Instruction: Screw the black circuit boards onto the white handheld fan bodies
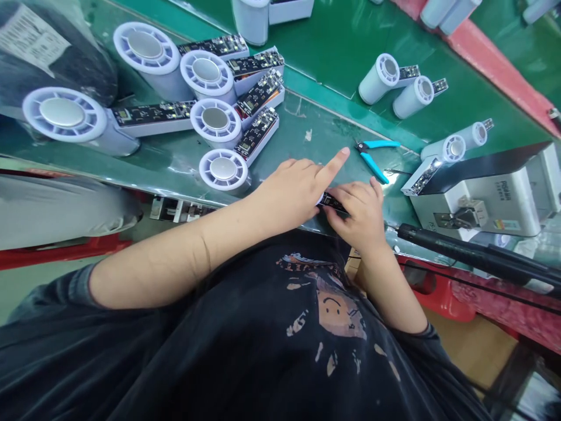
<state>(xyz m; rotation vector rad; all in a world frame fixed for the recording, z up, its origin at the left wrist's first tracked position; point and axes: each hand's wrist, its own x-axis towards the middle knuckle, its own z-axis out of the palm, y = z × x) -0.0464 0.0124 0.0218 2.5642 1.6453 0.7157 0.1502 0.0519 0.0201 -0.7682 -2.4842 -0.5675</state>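
Note:
Near the front edge of the green table, a black circuit board (pixel 333 203) shows between my two hands. My right hand (pixel 360 213) is closed on the board, with fingers on top and thumb at the near side. My left hand (pixel 302 190) bends over the other end, its index finger stretched out; its remaining fingers curl down onto a white part that is mostly hidden. Cutters with turquoise handles (pixel 380 144) lie just beyond my hands, handles apart. To the left stand several white cylinders (pixel 214 118) with silver discs and attached board-bearing arms.
A black screwdriver-like tool (pixel 442 242) lies at the right, beside a grey metal device (pixel 499 199). More white units (pixel 379 79) stand farther back. A dark plastic-wrapped bundle (pixel 56 58) is at the far left. Below the front edge are red stools (pixel 442 295).

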